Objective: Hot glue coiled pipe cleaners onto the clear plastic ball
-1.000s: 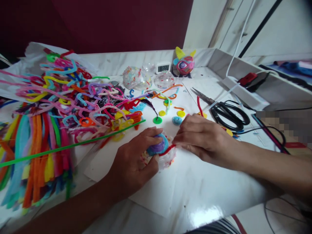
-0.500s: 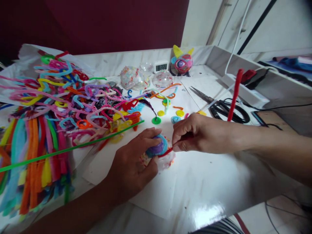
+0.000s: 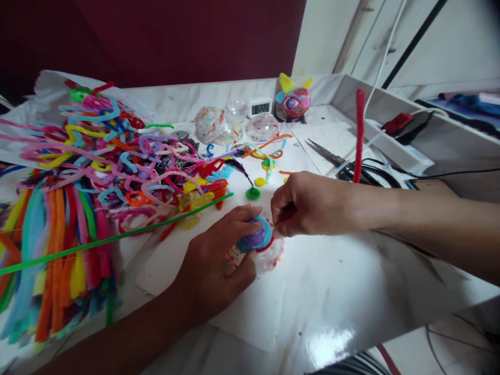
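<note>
A purple and blue coiled pipe-cleaner disc sits on a clear plastic dome dotted with coloured bits. My left hand presses the disc and dome, its fingers and thumb around them. A red pipe cleaner runs along the disc's edge into the pinched fingers of my right hand. Its free end sticks up behind my right wrist. Behind my hands lie a green coil with a dark strand and a yellow coil.
Tangled pipe cleaners and a row of straight ones fill the left side. Scissors, a power strip, a timer, speckled domes and a pipe-cleaner-covered ball stand further back. A long green pipe cleaner crosses the left.
My right hand has moved slightly up and left along the disc's edge, drawing the red pipe cleaner closer round it. Its free end has swung left and more upright. My left hand keeps its hold.
</note>
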Tool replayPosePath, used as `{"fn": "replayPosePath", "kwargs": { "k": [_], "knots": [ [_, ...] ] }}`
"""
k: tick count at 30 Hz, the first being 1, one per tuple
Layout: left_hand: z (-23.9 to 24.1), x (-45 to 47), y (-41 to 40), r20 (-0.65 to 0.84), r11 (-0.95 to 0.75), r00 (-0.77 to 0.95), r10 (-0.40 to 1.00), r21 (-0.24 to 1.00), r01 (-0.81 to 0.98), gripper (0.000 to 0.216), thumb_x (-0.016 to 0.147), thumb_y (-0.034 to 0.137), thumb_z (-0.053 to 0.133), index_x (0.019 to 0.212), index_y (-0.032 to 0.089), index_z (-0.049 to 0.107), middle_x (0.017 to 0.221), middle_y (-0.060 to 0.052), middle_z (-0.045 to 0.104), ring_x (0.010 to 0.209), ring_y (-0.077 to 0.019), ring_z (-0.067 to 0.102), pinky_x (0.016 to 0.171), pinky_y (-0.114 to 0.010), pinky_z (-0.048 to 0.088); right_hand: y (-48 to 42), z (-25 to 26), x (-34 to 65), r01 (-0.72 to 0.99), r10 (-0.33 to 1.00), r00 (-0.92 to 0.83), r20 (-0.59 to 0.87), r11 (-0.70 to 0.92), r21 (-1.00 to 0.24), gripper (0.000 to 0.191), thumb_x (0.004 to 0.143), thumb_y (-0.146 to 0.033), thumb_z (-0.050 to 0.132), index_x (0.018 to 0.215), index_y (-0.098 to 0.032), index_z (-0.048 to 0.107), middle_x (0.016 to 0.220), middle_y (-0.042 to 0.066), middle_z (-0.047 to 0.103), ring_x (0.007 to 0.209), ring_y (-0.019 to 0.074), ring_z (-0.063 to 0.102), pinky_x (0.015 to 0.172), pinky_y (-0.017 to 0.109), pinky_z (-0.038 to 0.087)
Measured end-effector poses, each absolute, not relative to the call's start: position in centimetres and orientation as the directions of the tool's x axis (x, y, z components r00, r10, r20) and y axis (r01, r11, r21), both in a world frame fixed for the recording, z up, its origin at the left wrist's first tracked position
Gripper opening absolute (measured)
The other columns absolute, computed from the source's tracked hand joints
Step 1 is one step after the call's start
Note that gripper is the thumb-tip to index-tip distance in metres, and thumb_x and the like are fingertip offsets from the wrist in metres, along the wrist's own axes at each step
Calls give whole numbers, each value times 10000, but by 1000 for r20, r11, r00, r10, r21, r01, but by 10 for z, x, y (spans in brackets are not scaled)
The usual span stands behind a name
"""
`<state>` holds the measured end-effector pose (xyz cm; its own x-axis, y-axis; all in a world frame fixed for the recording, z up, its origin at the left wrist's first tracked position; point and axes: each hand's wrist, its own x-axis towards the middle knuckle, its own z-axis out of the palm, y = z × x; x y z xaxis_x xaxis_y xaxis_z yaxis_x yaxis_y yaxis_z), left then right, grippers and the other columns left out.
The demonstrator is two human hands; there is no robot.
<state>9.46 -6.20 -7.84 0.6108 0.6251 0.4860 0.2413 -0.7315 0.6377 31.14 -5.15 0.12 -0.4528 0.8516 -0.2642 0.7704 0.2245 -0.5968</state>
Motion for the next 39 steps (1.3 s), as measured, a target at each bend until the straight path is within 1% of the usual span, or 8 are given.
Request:
{"fn": "replayPosePath", "kwargs": {
  "k": [6,10,16,22,27,30,35,39],
  "knots": [
    [-77,94,-62,493,-750,616,614,609,259,375,802,115,574,1155,241,565,1345,-73,604,1247,-238,583,1073,-388,488,-50,6,302,817,842,-518,-150,435,-379,163,678,-43,636,655,-181,722,617,-7,678,547,102,555,514,243,356],
    [-73,94,-62,512,-780,625,590,562,276,353,810,142,566,1151,236,564,1339,-79,610,1254,-245,579,1069,-382,492,-48,5,300,801,808,-581,-94,547,-244,143,706,-59,645,660,-185,693,611,-9,639,564,107,512,541,262,322],
    [-74,93,-61,500,-790,638,585,528,311,357,825,173,548,1176,233,535,1311,-99,624,1207,-270,614,1049,-417,510,-39,9,305,674,678,-729,-88,690,-266,143,736,-69,706,668,-179,646,646,-32,620,607,98,505,573,251,328],
    [-73,94,-61,510,-787,632,583,549,283,375,813,160,545,1168,276,517,1269,-54,644,1165,-246,636,1018,-396,531,-21,16,300,588,577,-808,-120,772,-241,114,724,-102,756,728,-204,707,689,-33,668,610,96,526,546,244,329],
    [-71,96,-61,469,-755,627,622,570,323,398,800,165,555,1187,253,532,1235,-59,664,1139,-257,645,991,-388,541,-15,18,298,523,510,-852,-116,819,-237,163,711,-63,748,691,-214,690,651,-55,660,586,89,523,544,240,350],
    [-70,96,-61,485,-769,636,601,567,295,351,808,168,545,1150,246,530,1197,-53,679,1166,-264,627,1042,-422,507,-15,20,299,487,469,-873,-131,839,-241,139,742,-83,739,706,-210,696,654,-49,661,605,96,543,553,243,364],
    [-68,96,-62,488,-778,644,590,557,291,340,813,144,547,1127,271,515,1250,-55,644,1169,-257,625,1048,-425,506,-13,20,300,462,437,-887,-151,827,-320,154,787,-69,709,699,-195,704,627,-55,659,567,76,520,549,229,377],
    [-69,95,-62,491,-793,654,576,530,301,350,821,154,546,1147,275,502,1251,-61,639,1179,-261,620,1054,-453,502,-12,22,299,462,423,-886,-189,840,-285,209,797,0,651,717,-188,695,643,-54,656,578,76,521,549,216,379]
  ]
}}
